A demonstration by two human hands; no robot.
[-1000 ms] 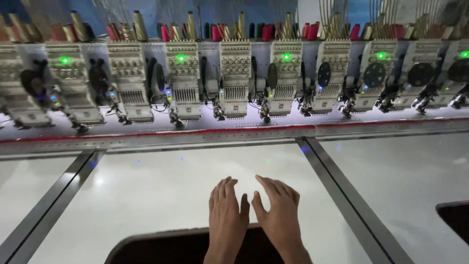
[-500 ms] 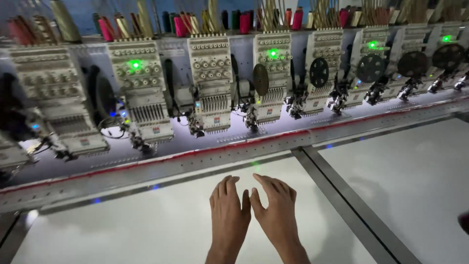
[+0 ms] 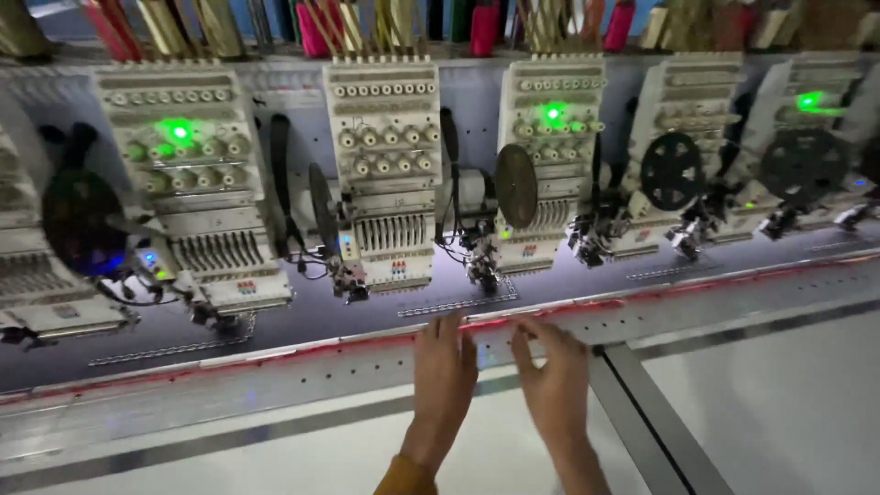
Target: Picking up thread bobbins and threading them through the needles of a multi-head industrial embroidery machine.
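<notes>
Both hands are stretched forward to the red-edged frame rail (image 3: 275, 353) of a long multi-head embroidery machine. The left hand (image 3: 444, 371) is laid flat and open, and its fingertips (image 3: 451, 323) touch the rail. Just beside it, on the right, the right hand (image 3: 553, 371) is also open, with slightly bent fingers resting at the rail's edge. Nothing is gripped by either hand. It seems the palms are kept flat because the rail and the white fabric (image 3: 788, 403) stretched below it are pressed or pushed, not picked up.

Directly above the rail, behind the hands, one embroidery head (image 3: 385, 174) is seen, with its needles hanging close to the rail. A head with a green lamp (image 3: 553, 114) stands to its right. Higher, coloured thread cones (image 3: 484, 23) are placed, probably so that the thread is fed down.
</notes>
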